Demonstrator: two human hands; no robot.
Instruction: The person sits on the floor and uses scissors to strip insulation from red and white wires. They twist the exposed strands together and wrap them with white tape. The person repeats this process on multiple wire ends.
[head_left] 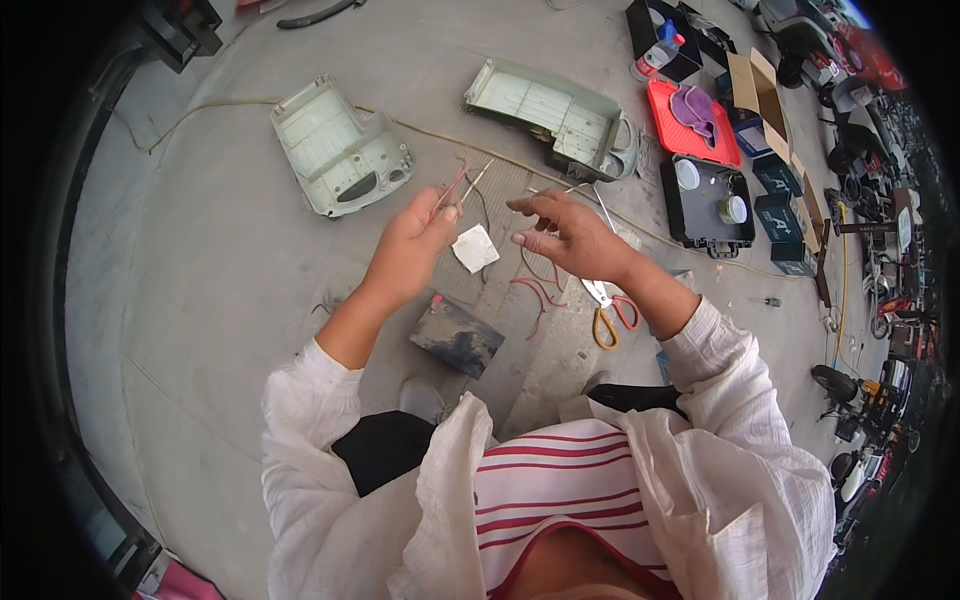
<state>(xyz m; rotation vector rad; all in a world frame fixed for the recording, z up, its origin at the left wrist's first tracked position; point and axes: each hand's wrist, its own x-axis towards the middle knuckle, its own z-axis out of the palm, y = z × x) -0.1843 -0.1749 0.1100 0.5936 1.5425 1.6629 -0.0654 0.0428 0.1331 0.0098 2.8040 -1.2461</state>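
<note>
head view | step: wire handling, I'd guess; next move calls for a steady pinch tbh | left hand (pixel 410 245) clamped on 1 red wire (pixel 452 188), near 12 o'clock; right hand (pixel 578 238) fingers apart, looks empty | 2 pale plastic shells (pixel 325 140), 10 and 1 o'clock; 1 scissors (pixel 604 298), 3 o'clock

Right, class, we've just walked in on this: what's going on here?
The person's left hand holds a thin red wire, with a slim tan strip beside it. The right hand hovers open nearby and appears empty. Below, on the ground, lie a white square pad, scissors with one yellow and one red handle loop, and a scuffed dark block. Farther off sit two pale green plastic casings.
</note>
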